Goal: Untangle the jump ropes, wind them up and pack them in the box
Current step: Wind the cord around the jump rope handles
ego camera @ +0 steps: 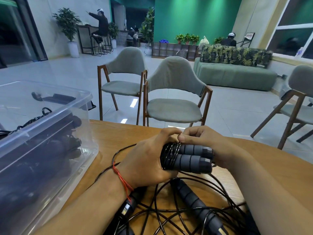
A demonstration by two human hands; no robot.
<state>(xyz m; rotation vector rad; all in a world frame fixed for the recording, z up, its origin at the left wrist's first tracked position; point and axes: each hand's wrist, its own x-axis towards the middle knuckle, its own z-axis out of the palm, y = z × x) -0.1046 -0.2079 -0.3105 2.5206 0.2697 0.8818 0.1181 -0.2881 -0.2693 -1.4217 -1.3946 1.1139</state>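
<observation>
No readable text anywhere here, tbh. The white board on a stand way back at about 1 o'clock has dark marks on it, but they're far too tiny to make out. The pale little panel on the jump rope handle at 7 o'clock is just a blur.

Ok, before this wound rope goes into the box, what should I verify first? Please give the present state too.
1. Left hand grips the wound cord, right hand holds the handles: ok.
2. Handles side by side: ok.
3. Cord end secured: cannot tell, fingers hide it.
4. Box open at the top: ok.
5. Other ropes on the table untangled: not ok.
</observation>
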